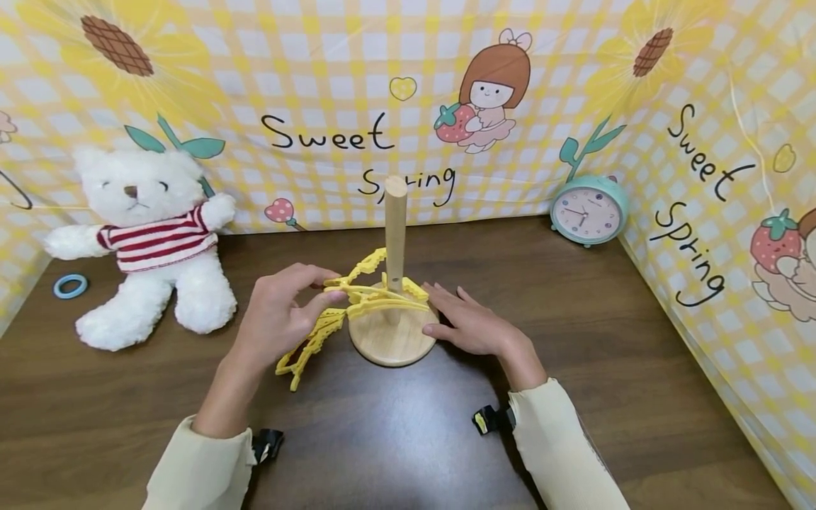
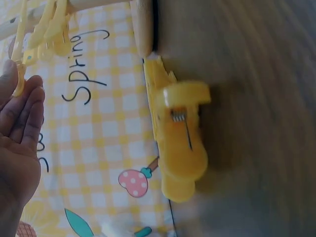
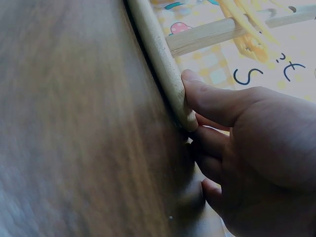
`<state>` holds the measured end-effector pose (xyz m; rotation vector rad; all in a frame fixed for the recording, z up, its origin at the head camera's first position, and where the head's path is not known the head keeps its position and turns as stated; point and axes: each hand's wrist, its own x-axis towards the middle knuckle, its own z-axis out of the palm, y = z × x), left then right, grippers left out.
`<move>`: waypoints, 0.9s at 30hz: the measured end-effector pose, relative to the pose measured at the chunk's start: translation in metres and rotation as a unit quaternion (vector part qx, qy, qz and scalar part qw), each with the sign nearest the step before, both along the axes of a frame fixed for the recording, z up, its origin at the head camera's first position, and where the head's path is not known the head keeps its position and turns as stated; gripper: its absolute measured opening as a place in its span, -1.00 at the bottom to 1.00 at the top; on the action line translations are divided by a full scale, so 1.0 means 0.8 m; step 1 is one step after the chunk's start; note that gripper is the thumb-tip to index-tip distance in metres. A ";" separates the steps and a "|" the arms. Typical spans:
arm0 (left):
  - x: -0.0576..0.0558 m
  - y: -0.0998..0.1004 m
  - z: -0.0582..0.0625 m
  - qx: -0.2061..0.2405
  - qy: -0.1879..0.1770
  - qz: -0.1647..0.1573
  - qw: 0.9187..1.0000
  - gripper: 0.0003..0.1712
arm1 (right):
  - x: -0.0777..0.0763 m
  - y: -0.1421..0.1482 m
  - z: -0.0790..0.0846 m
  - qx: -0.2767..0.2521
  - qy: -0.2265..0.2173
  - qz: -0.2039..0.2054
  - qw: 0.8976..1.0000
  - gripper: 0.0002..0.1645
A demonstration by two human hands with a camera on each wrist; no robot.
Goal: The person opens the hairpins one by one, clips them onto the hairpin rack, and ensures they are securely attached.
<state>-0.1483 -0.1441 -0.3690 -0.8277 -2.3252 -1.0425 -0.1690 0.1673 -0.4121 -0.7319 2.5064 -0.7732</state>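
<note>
Cream ribbed sleeves [image 1: 204,464] come nearest, each with a black strapped-on device [image 1: 268,445] at the cuff. From the left one, the left hand [image 1: 277,312] pinches the end of a thin-armed yellow plastic clip [image 1: 366,307] between thumb and fingers. That clip lies across the upright round wooden pole [image 1: 395,227], above its foot; whether it fully encircles the pole cannot be told. Opposite, the right hand [image 1: 474,326] rests against the right edge of the pale round wooden base [image 1: 389,347], its fingers extended and its thumb touching the rim.

Just left of the base, a second yellow plastic clip [image 2: 185,158] with a metal spring [image 2: 178,115] lies on the dark brown wooden table [image 1: 637,397].

Farther out, a white plush bear [image 1: 153,191] in a red-striped shirt leans at the back left, with a light blue ring [image 1: 70,286] beside it. Near the back right corner stands a mint-green round alarm clock [image 1: 588,211], before a yellow-and-white checked cloth [image 1: 331,191] printed with "Sweet Spring".
</note>
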 end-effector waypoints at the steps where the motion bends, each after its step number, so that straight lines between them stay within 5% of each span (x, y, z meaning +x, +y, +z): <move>1: 0.000 0.003 0.000 -0.003 -0.001 -0.002 1.000 -0.78 | 0.000 0.000 0.000 0.000 -0.001 -0.001 1.000 -0.12; 19: -0.003 0.033 -0.009 -0.033 -0.009 -0.011 0.999 -0.78 | -0.001 -0.001 0.000 0.002 -0.015 -0.017 1.000 -0.11; 27: 0.000 0.027 -0.009 -0.033 -0.051 -0.021 0.998 -0.71 | -0.001 0.000 0.000 -0.008 -0.009 -0.007 1.000 -0.13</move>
